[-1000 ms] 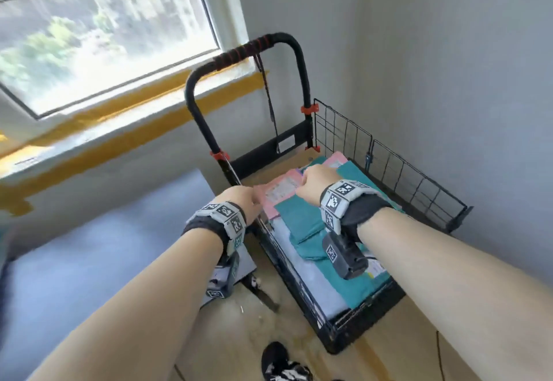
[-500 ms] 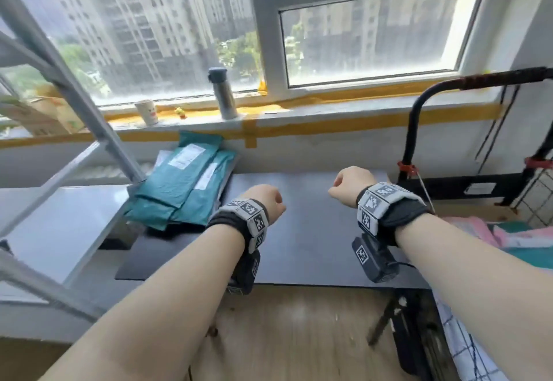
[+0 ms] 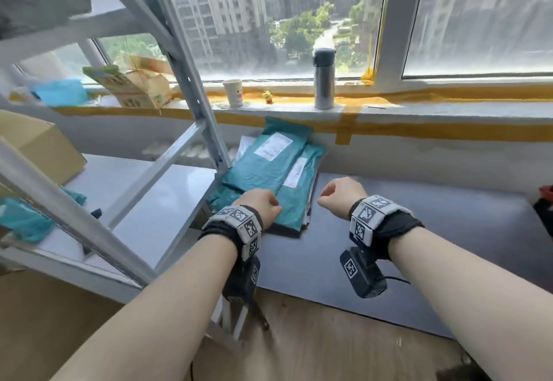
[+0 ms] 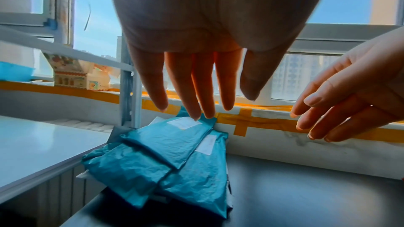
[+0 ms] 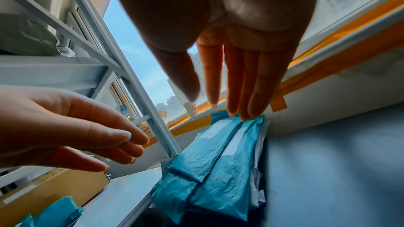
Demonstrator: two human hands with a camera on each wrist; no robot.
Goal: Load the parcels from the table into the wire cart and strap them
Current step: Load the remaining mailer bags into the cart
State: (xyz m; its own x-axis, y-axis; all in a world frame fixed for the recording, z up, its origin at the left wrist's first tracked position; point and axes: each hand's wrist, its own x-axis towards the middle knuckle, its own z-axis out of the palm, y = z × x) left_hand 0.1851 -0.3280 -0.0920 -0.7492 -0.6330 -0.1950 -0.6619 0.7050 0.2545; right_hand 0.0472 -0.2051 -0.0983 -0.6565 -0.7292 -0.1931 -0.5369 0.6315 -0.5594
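Note:
A stack of teal parcels [image 3: 270, 177] with white labels lies at the left end of the dark grey table [image 3: 434, 231], against the wall under the window. My left hand [image 3: 260, 202] hovers over the stack's near end with fingers straight and spread, holding nothing. My right hand [image 3: 339, 193] hangs just right of the stack, also empty. In the left wrist view the left hand [image 4: 203, 84] is above the parcels [image 4: 174, 153] without touching them. The right wrist view shows my right hand [image 5: 231, 84] stretched towards the parcels [image 5: 216, 170]. Only a red-and-black corner of the cart [image 3: 545, 210] shows.
A white metal shelf rack [image 3: 179, 51] stands at the left, its post beside the parcels, with a cardboard box [image 3: 36, 147] on its shelf. A thermos [image 3: 323, 79], a paper cup [image 3: 232, 92] and a small yellow toy [image 3: 267, 96] stand on the window sill.
My view has swung left from the cart to the table. Both hands left the parcels in the cart, travelled to the teal stack and spread their fingers.

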